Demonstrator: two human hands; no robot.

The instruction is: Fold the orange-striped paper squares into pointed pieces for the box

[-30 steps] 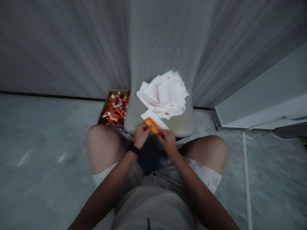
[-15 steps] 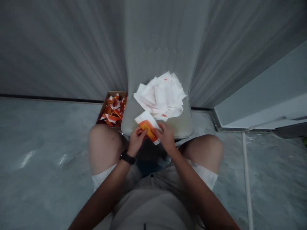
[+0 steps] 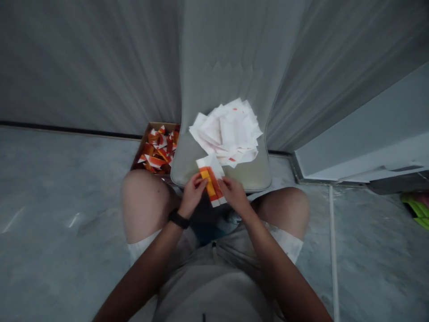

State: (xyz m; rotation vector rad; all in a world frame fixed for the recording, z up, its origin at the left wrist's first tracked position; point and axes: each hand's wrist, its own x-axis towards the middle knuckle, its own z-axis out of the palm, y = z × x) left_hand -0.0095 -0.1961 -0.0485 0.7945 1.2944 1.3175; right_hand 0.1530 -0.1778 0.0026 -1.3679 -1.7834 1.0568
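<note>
Between my knees I hold a small white paper slip with an orange and red stripe over the front edge of a grey chair seat. My left hand, with a black band on its wrist, pinches the slip's left side. My right hand pinches its right side. Both hands have their fingers closed on the paper. Behind the slip, a loose pile of white paper slips lies on the seat.
A brown cardboard box holding several folded orange and white pieces stands on the floor left of the chair. A grey curtain hangs behind. A pale cabinet edge runs at the right, with something green on the floor by it.
The slip has turned from lying slantwise to nearly lengthwise toward me, showing more of its stripe. Both hands stayed on it. The view shifted slightly.
</note>
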